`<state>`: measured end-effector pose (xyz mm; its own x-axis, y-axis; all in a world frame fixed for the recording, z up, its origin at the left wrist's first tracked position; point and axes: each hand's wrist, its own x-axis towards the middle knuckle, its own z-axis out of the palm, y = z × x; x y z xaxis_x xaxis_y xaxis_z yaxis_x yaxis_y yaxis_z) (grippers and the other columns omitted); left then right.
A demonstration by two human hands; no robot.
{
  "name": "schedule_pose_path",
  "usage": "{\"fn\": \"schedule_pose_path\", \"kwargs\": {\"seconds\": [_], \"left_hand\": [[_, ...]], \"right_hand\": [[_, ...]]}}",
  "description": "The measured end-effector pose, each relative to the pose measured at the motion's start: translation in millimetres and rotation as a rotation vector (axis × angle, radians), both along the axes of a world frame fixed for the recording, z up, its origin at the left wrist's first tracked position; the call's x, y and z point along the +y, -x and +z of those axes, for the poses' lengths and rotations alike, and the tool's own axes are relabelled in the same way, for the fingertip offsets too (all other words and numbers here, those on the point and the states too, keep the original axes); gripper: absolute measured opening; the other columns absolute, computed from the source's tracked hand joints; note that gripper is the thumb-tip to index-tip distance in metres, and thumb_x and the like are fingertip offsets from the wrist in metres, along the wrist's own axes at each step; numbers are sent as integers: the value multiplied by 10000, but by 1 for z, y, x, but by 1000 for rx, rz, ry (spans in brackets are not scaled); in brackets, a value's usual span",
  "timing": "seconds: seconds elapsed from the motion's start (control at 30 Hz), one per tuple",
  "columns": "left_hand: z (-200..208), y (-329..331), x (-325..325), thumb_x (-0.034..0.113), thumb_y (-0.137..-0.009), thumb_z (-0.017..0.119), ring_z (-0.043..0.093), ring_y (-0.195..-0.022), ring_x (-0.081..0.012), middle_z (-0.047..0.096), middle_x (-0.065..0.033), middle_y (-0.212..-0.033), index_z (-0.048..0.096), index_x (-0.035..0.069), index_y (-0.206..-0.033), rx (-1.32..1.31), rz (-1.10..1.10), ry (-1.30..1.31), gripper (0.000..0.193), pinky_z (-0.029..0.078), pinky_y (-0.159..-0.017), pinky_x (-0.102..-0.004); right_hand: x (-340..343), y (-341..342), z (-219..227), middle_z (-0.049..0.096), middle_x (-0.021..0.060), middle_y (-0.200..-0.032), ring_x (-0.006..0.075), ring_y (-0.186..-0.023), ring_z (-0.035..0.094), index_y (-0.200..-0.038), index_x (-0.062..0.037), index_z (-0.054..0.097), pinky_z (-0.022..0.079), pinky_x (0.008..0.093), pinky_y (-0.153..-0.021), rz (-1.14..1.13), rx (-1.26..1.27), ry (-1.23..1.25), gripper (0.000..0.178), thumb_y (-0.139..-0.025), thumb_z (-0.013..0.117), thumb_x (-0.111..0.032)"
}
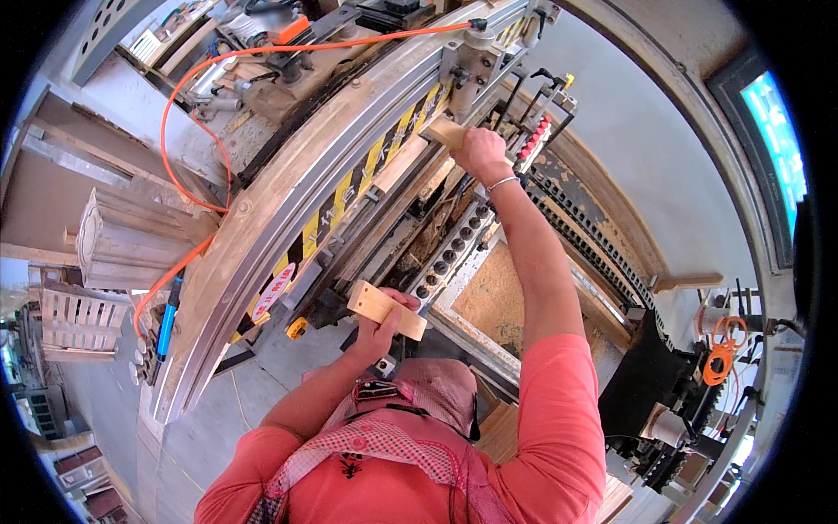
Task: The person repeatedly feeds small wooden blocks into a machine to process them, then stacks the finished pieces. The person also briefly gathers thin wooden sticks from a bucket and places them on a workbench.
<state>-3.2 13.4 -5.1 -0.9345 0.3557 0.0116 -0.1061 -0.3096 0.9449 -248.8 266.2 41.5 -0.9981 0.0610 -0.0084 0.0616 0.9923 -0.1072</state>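
My left hand point(377, 336) is closed around a short, pale wooden block point(374, 303), with small dark holes near its far end. It holds the block up in front of my chest, near the close end of a machine. Farther off, my right arm is stretched out over the machine, a bracelet on its wrist. The fingers of my right hand point(482, 155) are closed on a second piece of wood point(445, 132), beside the metal clamp head point(476, 74). Part of that piece is hidden behind the hand. Between my hands runs a row of round black drill holders point(449, 256).
A curved-looking metal rail with a yellow and black striped strip point(377, 157) borders the machine on the left. An orange air hose point(166, 140) loops over it. Sawdust point(491, 297) covers the machine bed. A lit screen point(775, 144) stands right. A blue air gun point(168, 319) hangs left.
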Motion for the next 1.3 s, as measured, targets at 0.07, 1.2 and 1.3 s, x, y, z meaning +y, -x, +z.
{"fn": "schedule_pose_path", "kwargs": {"seconds": [0.07,1.2,1.3], "left_hand": [[2,1,0,68,-876,435,549,-915,-176,567,-139,-984,444,9,-1021,15,-7,0,157,446,-824,-332],[6,0,-7,178,-905,423,546,-840,-137,582,-81,-934,521,-10,-1021,-33,-73,77,241,451,-768,-288],[5,0,-7,225,-906,412,546,-829,-142,587,-72,-922,534,5,-1012,-37,-68,108,273,447,-763,-300]], "right_hand": [[1,-1,-2,649,173,-826,311,-800,638,-852,-13,647,516,385,-714,15,23,3,385,-707,664,-370],[-1,-1,3,659,153,-857,297,-821,643,-842,-52,665,515,382,-725,61,16,-58,322,-721,651,-350],[-2,0,2,658,153,-866,302,-830,639,-842,-53,662,514,388,-728,54,29,-43,308,-715,650,-333]]}}
